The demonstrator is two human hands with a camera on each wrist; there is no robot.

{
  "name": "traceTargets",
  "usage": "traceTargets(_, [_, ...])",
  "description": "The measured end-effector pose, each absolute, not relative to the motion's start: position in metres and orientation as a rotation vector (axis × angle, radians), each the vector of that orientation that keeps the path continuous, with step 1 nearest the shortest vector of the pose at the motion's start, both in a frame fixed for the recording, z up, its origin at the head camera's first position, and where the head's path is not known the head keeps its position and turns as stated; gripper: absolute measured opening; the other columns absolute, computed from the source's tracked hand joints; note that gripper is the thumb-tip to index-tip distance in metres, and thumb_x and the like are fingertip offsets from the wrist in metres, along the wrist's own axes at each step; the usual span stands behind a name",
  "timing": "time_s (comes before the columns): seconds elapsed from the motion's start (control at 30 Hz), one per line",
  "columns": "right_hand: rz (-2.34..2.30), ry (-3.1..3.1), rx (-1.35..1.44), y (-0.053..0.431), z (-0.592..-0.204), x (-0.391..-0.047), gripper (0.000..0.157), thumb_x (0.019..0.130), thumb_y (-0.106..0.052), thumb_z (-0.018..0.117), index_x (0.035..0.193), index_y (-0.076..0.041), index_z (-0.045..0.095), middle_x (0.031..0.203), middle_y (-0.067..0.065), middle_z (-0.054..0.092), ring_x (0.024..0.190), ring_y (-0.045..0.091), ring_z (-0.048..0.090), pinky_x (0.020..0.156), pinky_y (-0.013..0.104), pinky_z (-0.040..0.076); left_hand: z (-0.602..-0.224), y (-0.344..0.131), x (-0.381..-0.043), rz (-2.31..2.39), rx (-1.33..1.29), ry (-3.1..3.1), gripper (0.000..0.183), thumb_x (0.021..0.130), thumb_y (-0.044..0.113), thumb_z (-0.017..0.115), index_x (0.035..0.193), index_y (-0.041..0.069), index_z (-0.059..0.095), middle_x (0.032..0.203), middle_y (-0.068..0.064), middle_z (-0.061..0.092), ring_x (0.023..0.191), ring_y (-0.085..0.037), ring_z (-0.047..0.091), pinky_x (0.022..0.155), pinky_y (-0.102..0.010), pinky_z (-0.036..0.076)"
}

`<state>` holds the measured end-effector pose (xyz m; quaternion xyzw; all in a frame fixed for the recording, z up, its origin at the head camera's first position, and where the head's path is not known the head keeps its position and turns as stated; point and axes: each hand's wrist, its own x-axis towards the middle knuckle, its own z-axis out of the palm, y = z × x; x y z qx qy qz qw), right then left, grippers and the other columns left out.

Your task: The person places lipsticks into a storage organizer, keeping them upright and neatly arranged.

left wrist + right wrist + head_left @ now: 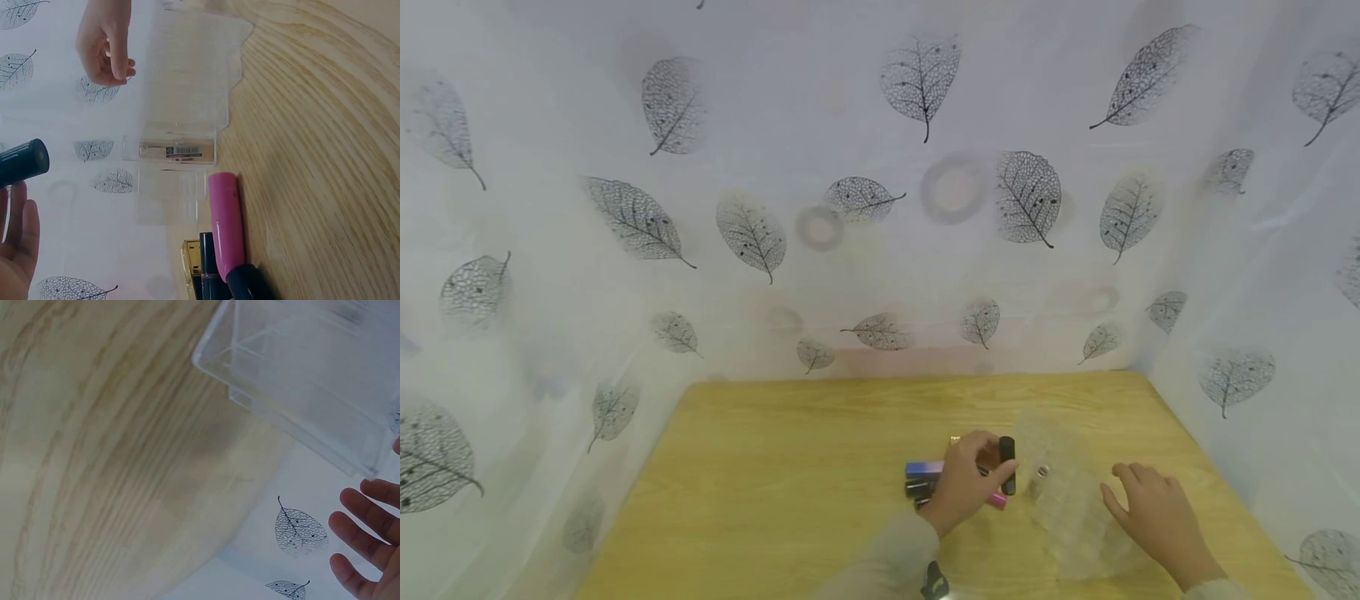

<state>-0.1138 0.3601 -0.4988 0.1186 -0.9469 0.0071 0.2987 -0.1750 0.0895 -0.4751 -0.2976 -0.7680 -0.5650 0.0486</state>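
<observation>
L hand [964,487] has a blk tube [1007,465] pinched btwn thumb and fingers, gap closed down to tube's width; tube's near upright in head view, lifted clear of the table [760,483], one end sticking out past the fingers. Directly under and just L of this grip is a small pile: blue box [922,468] w/ a violet tint, a couple of dark tubes [917,488] just below it, plus pink tube [226,219] w/ a blk end, its pink end showing just below the grip. Gold case [191,262] also in the pile, beside a dark tube; partly cut off in L wrist view, so can't tell its full shape. Just R of the grip, clear tray [1078,533] w/ compartments, slanting away toward R hand [1163,521]. One labelled bottle [178,150] lies in the tray's compartment nearest the grip side, near the pink tube. R hand is well R of the grip, over the tray's R edge, fingers loosely bent and apart, nothing held; can't tell if a fingertip touches the tray. Beyond everything, leaf-print curtain [850,275] behind and at both sides.
</observation>
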Motion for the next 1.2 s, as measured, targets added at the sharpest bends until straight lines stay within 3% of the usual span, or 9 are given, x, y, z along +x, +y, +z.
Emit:
traceTargets(0.27, [0.002,-2.584,0.272,0.366,-0.514,-0.112,0.025,0.072,-0.02,0.071,0.082,0.001,0.062,0.067,0.01,0.06,0.054,0.023,0.055,0.047,0.042,0.046,-0.478,0.104,-0.174,-1.692,-0.909,-2.377,0.018,0.086,0.023,0.067,0.099,0.01,0.063,0.089,-0.001,0.067,0.073,0.005,0.057,0.068,-0.012,0.051])
traceTargets(0.57, [0.074,-2.731,0.188,0.368,-0.524,-0.11,0.019,0.078,-0.016,0.066,0.087,0.001,0.064,0.079,0.015,0.065,0.07,0.032,0.062,0.059,0.05,0.049,-0.485,0.128,-0.172,-1.57,-1.04,-2.334,0.016,0.087,0.019,0.067,0.097,0.008,0.061,0.088,-0.002,0.065,0.074,0.006,0.056,0.067,-0.004,0.046])
traceTargets(0.77, [0.005,-2.694,0.268,0.369,-0.527,-0.111,0.017,0.075,-0.015,0.066,0.085,-0.002,0.063,0.079,0.013,0.064,0.068,0.029,0.062,0.056,0.047,0.049,-0.491,0.14,-0.168,-1.463,-1.074,-2.322,0.017,0.085,0.02,0.068,0.094,0.008,0.062,0.084,-0.001,0.064,0.071,0.005,0.056,0.066,-0.002,0.044])
traceTargets(0.8, [-0.057,-2.679,0.313,0.37,-0.528,-0.111,0.015,0.084,-0.018,0.06,0.085,-0.003,0.063,0.08,0.012,0.063,0.068,0.029,0.061,0.054,0.046,0.049,-0.492,0.143,-0.167,-1.442,-1.069,-2.323,0.017,0.084,0.02,0.069,0.093,0.008,0.062,0.083,0.0,0.064,0.07,0.005,0.056,0.066,-0.002,0.044])
traceTargets(1.0, [-0.173,-2.654,0.422,0.373,-0.532,-0.111,0.011,0.08,-0.017,0.059,0.082,-0.006,0.061,0.081,0.01,0.062,0.067,0.027,0.06,0.052,0.042,0.048,-0.499,0.151,-0.163,-1.349,-1.056,-2.337,0.017,0.083,0.022,0.071,0.09,0.01,0.062,0.082,0.003,0.063,0.07,0.005,0.056,0.066,-0.002,0.042])
traceTargets(1.03, [-0.112,-2.675,0.382,0.372,-0.532,-0.111,0.015,0.071,-0.015,0.065,0.082,-0.006,0.061,0.08,0.01,0.062,0.065,0.026,0.06,0.052,0.041,0.048,-0.501,0.152,-0.162,-1.345,-1.064,-2.337,0.016,0.083,0.022,0.071,0.091,0.011,0.061,0.083,0.003,0.063,0.071,0.005,0.056,0.066,-0.002,0.042])
traceTargets(1.2, [0.078,-2.724,0.214,0.369,-0.532,-0.11,0.013,0.075,-0.013,0.067,0.081,-0.005,0.06,0.074,0.009,0.061,0.06,0.021,0.058,0.051,0.037,0.046,-0.508,0.156,-0.16,-1.328,-1.094,-2.332,0.016,0.083,0.021,0.07,0.092,0.011,0.061,0.085,0.003,0.062,0.073,0.007,0.055,0.067,-0.001,0.041])
